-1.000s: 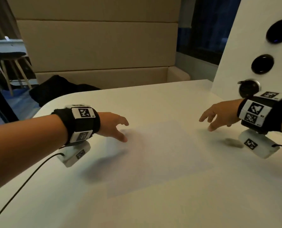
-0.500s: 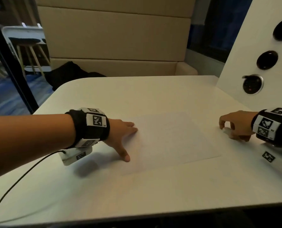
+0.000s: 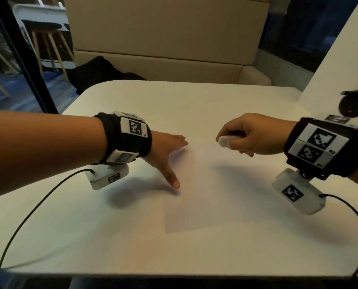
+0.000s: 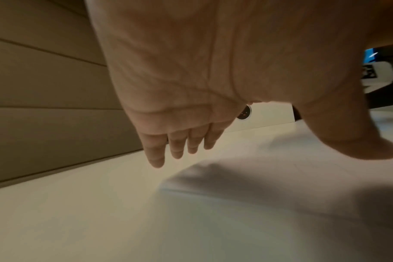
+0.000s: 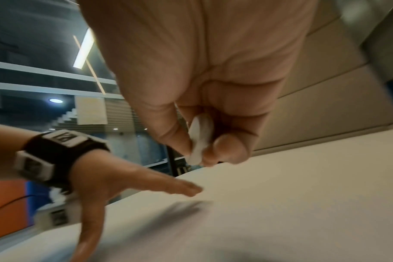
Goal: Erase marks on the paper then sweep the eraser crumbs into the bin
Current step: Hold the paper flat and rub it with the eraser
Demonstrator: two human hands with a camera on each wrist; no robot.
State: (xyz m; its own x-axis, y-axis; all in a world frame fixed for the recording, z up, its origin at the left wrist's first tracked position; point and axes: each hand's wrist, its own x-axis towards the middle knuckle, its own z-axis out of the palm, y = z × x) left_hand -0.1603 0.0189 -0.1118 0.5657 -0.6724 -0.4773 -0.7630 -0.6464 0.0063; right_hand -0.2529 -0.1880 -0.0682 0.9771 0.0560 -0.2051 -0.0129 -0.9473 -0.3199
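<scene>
Right now the paper (image 3: 205,184) lies flat in the middle of the smooth, pale tabletop (image 3: 90,236), a thin matte white sheet barely distinct from the surface, its near left corner showing as a faint edge. The left hand (image 3: 165,151) rests on the sheet's left side with its fingers (image 3: 179,140) straight and spread, thumb splayed towards the person, holding nothing. The right hand (image 3: 251,136) hovers above the paper's far right part, its fingers curled in and pinching a small white eraser (image 3: 225,141), a rounded, chalky-looking lump poking out past the knuckles.

From the head view the eraser is only a blunt pale tip. The right wrist view shows more: the eraser (image 5: 200,140) is a flattish oblong with rounded ends, clamped between thumb and fingertips, clear of the sheet. That view also catches the left hand (image 5: 115,186) side-on, lying low against the tabletop. The left wrist view shows the underside of the left hand (image 4: 202,79), its fingers (image 4: 177,145) together and extended, and the paper's corner (image 4: 236,186) under its shadow. Any marks on the sheet are too faint to make out in any view.

Both wrists wear black bands with square printed tags, a white boxy camera slung beneath each, trailing a thin black cable (image 3: 27,215).
</scene>
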